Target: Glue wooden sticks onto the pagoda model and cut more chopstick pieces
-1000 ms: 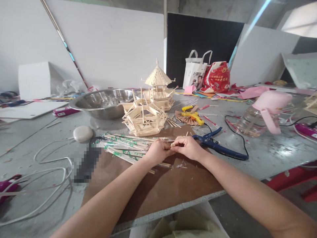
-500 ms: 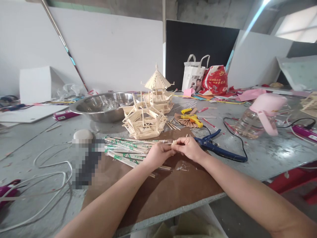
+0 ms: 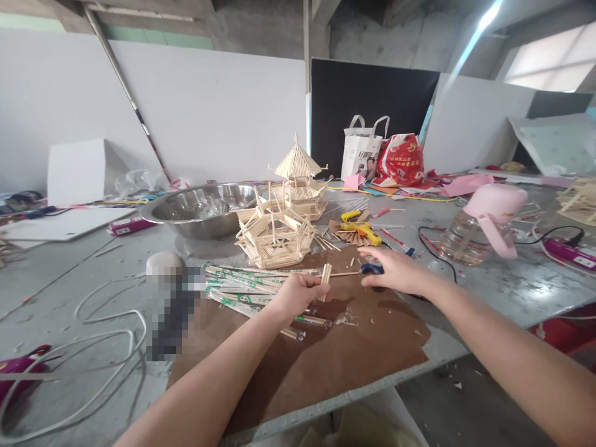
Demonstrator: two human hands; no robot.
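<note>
Between the thumb and fingers of my left hand (image 3: 298,297) is a small bundle of short wooden stick pieces (image 3: 326,274), held upright. My right hand (image 3: 398,270) reaches over a blue-handled hand tool (image 3: 372,269), fingers stretched and apart; it hides most of the tool, and I cannot tell whether it touches it. Chopsticks in green-printed wrappers (image 3: 246,285) lie beside and under my left hand on a brown board (image 3: 354,354). Just behind them stands an open frame built of sticks (image 3: 274,239).
A finished-looking stick pagoda (image 3: 298,167) stands behind the frame. A steel basin (image 3: 162,214) is at the left, a yellow glue gun (image 3: 361,233) beyond my right hand. At the right stands a pink-lidded bottle (image 3: 482,226); a white cable (image 3: 135,338) loops at the left.
My right hand has let go of the short sticks and moved right, opening over the blue tool. My left hand keeps the sticks, now more fully visible. The camera view has tilted up slightly.
</note>
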